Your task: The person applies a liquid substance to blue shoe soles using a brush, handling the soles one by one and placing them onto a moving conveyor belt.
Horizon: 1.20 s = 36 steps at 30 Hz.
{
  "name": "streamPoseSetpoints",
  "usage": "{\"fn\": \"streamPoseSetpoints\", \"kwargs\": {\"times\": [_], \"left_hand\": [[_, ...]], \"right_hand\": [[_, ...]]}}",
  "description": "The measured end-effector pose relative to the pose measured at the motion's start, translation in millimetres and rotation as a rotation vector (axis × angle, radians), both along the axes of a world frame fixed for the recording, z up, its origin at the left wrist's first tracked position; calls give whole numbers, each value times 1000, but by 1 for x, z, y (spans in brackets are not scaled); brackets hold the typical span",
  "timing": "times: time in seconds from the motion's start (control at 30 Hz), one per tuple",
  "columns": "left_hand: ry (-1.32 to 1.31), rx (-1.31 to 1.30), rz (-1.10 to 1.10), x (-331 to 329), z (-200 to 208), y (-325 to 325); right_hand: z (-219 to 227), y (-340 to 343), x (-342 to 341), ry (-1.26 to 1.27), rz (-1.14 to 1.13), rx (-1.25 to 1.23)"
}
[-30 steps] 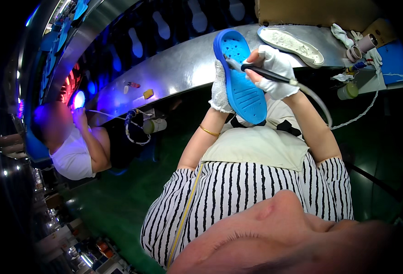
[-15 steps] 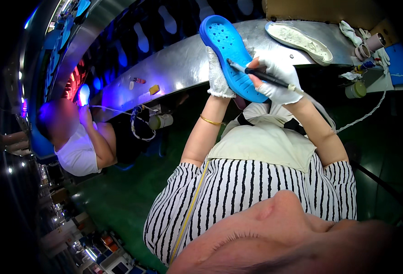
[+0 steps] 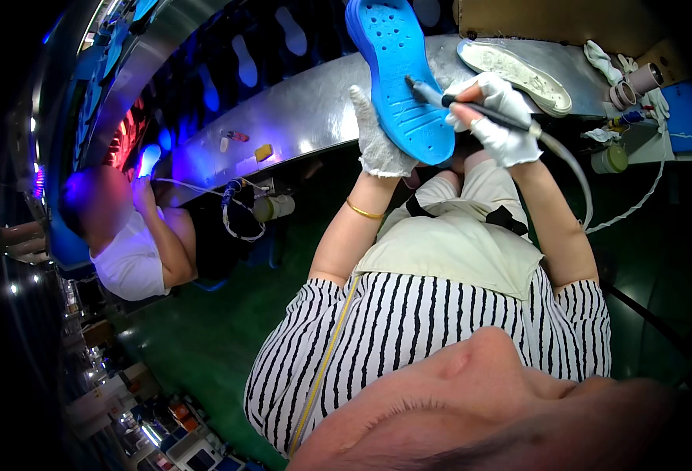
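Observation:
My left hand (image 3: 381, 147), in a pale knit glove, holds a bright blue shoe sole (image 3: 415, 129) from its left side and from beneath. Most of its fingers are hidden behind the sole. The sole is tilted with its perforated end pointing away from me, over the metal bench edge. My right hand (image 3: 511, 145), gloved with bare fingertips showing, grips a dark-handled brush (image 3: 500, 117) like a pen. A translucent tube (image 3: 577, 169) runs from the brush's rear end. The brush tip lies against the middle of the sole's face, as far as I can tell.
A white-filled sole (image 3: 515, 74) rests on the curved metal bench (image 3: 315, 125) at right. Gloves, tape rolls (image 3: 622, 90) and a lidded pot (image 3: 610, 159) stand farther right. Dark soles line the area behind. A co-worker (image 3: 134, 251) sits at left, holding a glowing sole.
The blue sole has moved away from me and slightly right, with my left hand turning under it. My right hand has shifted a little right, and the brush tip sits at a different place on the sole.

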<state>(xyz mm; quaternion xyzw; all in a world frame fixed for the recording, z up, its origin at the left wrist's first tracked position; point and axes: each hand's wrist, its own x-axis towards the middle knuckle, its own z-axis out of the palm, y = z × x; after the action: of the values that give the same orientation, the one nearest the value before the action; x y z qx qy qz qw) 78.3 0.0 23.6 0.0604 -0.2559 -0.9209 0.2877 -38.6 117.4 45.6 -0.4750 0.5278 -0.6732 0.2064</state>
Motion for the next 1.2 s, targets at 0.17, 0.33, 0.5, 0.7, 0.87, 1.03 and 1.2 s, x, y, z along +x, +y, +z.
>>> {"fn": "streamPoseSetpoints", "kwargs": {"times": [0.17,0.33,0.5,0.7,0.87,1.03,1.2], "left_hand": [[108,-31,-44,-12,-12,-22],[178,-8,72,-8,-11,-26],[282,-25,-19,-17,0,-25],[248,-58,-23,-10,16,-23],[121,-133,-85,-9,3,-42],[361,43,-298,-11,15,-51],[175,-72,-174,-13,17,-55]], "right_hand": [[5,10,30,-7,237,140],[-8,4,20,-205,88,129],[3,9,37,-205,192,138],[-7,4,15,-186,150,100],[3,10,11,-223,239,266],[-2,13,12,-69,206,241],[-10,26,17,-247,360,192]]}}
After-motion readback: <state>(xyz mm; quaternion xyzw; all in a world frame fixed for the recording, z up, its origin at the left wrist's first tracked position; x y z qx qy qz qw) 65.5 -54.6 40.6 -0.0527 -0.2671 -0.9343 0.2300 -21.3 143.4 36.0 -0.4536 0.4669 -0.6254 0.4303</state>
